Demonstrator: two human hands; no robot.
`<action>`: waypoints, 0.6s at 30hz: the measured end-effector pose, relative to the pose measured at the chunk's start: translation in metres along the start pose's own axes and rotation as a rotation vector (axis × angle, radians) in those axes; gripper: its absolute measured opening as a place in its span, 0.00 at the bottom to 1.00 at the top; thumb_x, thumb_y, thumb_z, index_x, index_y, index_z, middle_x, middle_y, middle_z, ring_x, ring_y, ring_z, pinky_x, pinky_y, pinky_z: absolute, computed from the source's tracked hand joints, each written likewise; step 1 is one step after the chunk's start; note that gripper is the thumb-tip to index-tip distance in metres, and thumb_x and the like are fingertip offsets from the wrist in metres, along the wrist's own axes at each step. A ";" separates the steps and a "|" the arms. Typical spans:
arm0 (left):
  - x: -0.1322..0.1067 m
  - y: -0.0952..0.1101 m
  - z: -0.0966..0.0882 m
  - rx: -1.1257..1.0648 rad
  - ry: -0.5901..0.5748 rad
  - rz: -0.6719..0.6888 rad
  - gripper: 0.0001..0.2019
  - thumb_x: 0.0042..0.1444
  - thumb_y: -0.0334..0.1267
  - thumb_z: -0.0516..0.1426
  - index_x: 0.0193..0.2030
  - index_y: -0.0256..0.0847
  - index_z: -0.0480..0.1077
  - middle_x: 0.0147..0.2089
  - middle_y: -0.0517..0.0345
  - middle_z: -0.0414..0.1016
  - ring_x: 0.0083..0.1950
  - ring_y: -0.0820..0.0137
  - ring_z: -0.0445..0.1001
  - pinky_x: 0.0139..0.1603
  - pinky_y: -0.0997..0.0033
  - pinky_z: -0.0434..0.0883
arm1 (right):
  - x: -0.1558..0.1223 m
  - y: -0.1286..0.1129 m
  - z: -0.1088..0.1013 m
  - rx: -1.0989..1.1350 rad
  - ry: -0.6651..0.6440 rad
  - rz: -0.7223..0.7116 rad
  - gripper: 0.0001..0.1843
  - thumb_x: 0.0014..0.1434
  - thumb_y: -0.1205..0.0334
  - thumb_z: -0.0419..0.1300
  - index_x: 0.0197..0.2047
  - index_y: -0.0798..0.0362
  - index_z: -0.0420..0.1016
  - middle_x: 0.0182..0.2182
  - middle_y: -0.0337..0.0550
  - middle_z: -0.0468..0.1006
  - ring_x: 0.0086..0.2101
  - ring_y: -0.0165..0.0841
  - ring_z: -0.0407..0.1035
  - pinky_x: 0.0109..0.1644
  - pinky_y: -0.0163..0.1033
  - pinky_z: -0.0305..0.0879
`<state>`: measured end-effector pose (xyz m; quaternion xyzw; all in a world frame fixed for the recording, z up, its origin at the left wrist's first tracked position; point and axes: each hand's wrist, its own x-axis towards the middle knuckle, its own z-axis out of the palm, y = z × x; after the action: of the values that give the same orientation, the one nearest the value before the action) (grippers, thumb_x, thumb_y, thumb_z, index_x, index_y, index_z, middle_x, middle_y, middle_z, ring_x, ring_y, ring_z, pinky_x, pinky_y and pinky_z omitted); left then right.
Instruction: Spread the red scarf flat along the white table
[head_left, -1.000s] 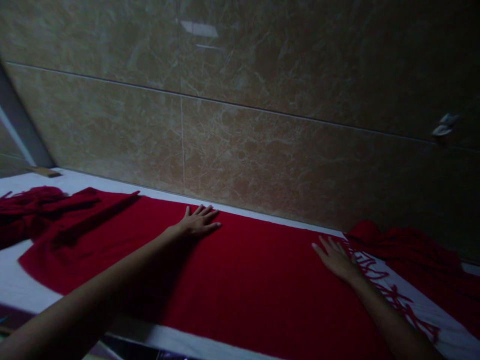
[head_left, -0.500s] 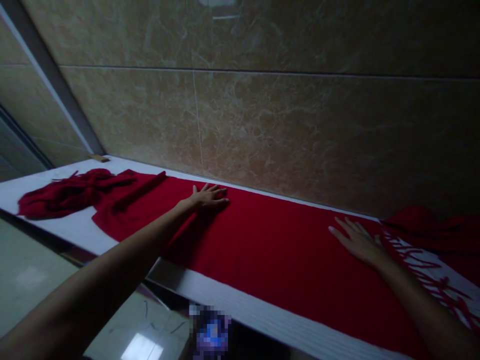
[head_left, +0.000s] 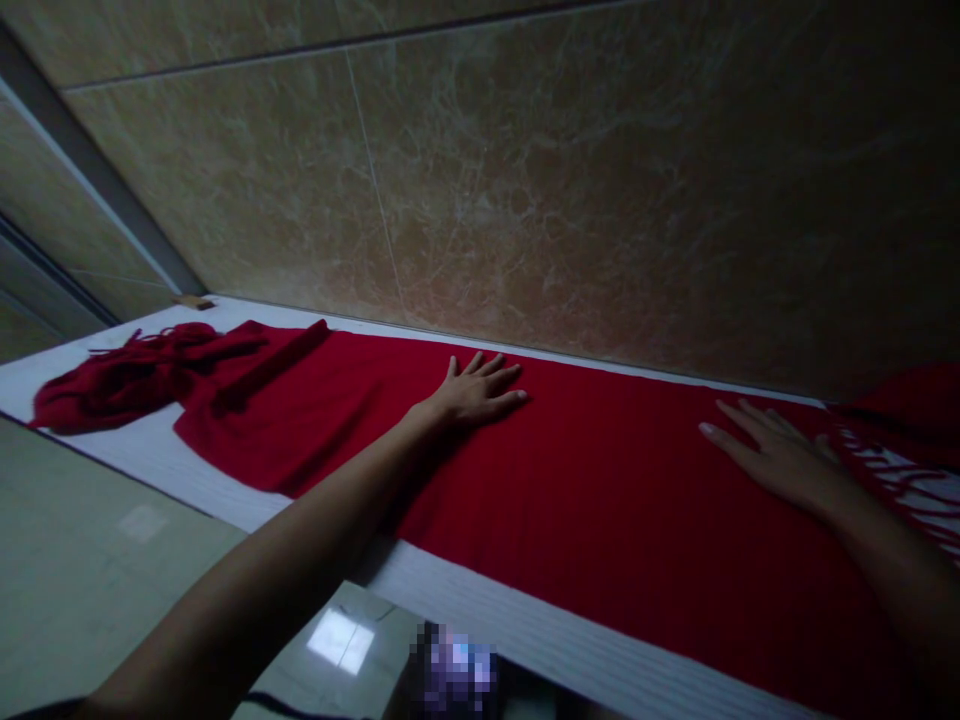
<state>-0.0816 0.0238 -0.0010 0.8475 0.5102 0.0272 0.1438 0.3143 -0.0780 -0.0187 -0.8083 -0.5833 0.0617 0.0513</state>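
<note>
A red fringed scarf [head_left: 600, 500] lies spread along a narrow white table. My left hand [head_left: 480, 390] rests flat on its middle, near the far edge, fingers spread. Farther right, my right hand [head_left: 780, 450] lies on the cloth close to the fringed end, its fingers stretched out with the thumb apart. Toward the left the scarf has a raised fold and ends in a bunched, crumpled heap. Strands of fringe [head_left: 892, 470] fan out over the white surface at the right.
Behind the white table [head_left: 525, 615] stands a tiled wall [head_left: 540, 200]. More red cloth [head_left: 911, 405] is heaped at the far right. A small brown block [head_left: 195, 301] sits at the far left corner. Below is a shiny floor [head_left: 135, 570] and a pixelated patch.
My left hand has slid right along the scarf, closer to my right hand. The view has tilted and shifted slightly. Both hands stay flat on the cloth.
</note>
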 end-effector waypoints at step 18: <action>0.001 -0.005 -0.003 -0.003 0.006 0.019 0.41 0.65 0.70 0.46 0.80 0.54 0.53 0.84 0.55 0.42 0.84 0.46 0.35 0.76 0.23 0.34 | 0.008 0.003 0.000 0.027 0.050 0.002 0.39 0.67 0.40 0.46 0.75 0.51 0.62 0.76 0.53 0.56 0.75 0.53 0.48 0.74 0.74 0.44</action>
<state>-0.0854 0.0276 0.0003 0.8521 0.5024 0.0318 0.1431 0.3196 -0.0712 -0.0192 -0.8093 -0.5803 0.0495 0.0764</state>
